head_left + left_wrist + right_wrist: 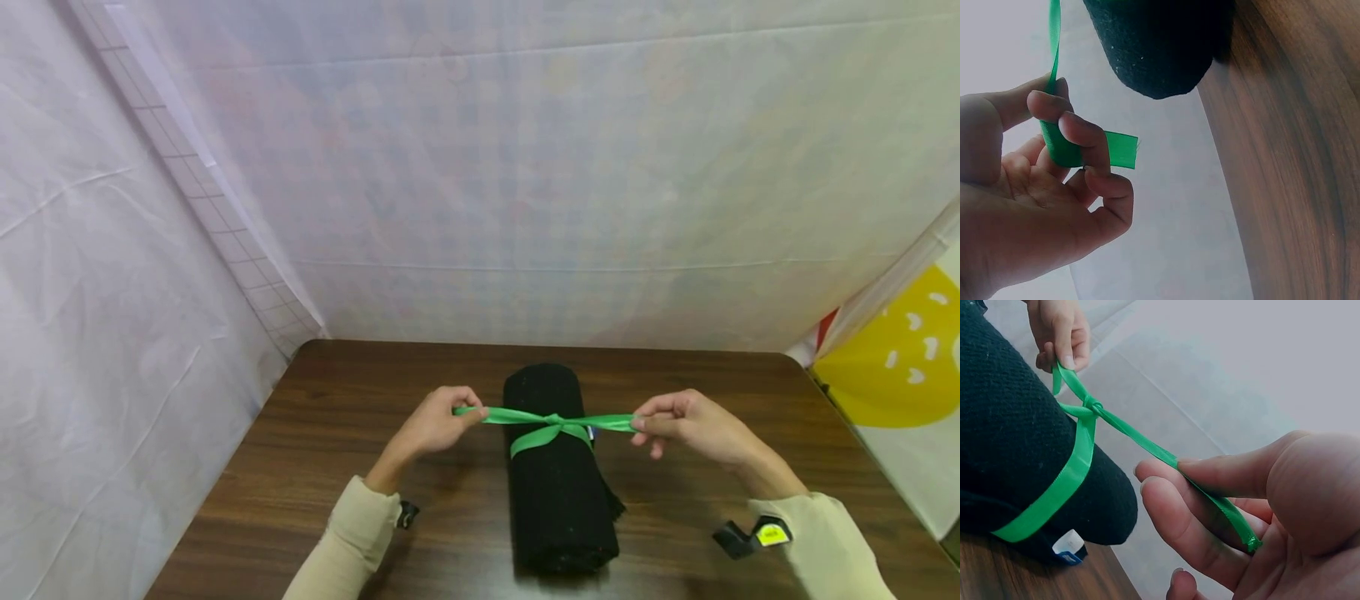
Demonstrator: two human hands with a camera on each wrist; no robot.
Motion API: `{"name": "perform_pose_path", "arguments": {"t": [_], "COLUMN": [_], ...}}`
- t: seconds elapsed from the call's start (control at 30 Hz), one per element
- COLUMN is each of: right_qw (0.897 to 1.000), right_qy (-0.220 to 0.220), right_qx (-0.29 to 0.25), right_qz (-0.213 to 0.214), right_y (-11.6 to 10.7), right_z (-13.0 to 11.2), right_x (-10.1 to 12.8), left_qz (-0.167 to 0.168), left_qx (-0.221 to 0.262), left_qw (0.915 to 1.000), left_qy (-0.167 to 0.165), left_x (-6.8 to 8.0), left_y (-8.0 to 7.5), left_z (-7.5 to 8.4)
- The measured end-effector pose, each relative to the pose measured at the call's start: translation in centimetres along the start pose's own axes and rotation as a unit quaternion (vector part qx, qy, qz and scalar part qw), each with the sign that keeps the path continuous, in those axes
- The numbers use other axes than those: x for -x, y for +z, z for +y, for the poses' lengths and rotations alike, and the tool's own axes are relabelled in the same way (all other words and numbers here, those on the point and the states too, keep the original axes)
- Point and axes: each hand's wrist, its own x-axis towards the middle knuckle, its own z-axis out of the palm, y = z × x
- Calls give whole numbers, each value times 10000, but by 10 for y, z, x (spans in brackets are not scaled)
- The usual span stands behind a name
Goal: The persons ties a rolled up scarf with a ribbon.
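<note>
A rolled black knitted scarf (558, 508) lies lengthwise on the brown table, its fringe (615, 502) showing at the right side. Round its middle runs a green ribbon (531, 440), crossed in a knot (1092, 407) on top. My left hand (441, 422) pinches one ribbon end between thumb and fingers; in the left wrist view the loose tail (1122, 150) sticks out past the curled fingers. On the other side, my right hand (697, 427) pinches the opposite end, whose tip (1252, 542) lies against the palm. Both ends stretch out sideways from the knot, nearly straight.
The wood-grain table (300, 467) reaches back to a pale hanging sheet (525, 208). Another white sheet (112, 333) hangs at the left. A yellow patterned cloth (892, 367) shows at the right. A small white and blue label (1069, 547) sticks out of the scarf.
</note>
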Motion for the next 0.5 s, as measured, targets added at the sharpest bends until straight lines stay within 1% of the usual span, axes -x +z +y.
{"name": "perform_pose_path", "arguments": {"t": [0.23,0.5], "right_qw": [9999,9997], "right_qy": [-81,-45], "right_qx": [-24,-145], "right_qz": [-125,-188], "right_y": [-6,-10], "right_z": [5,10], "right_x": [4,7], "left_qz": [-48,-117], "left_qx": [34,103], "left_qw": [10000,9999], "left_qy": [-28,-56], "left_x": [2,3], "left_y": [-1,-4], "left_z": [-1,-3]}}
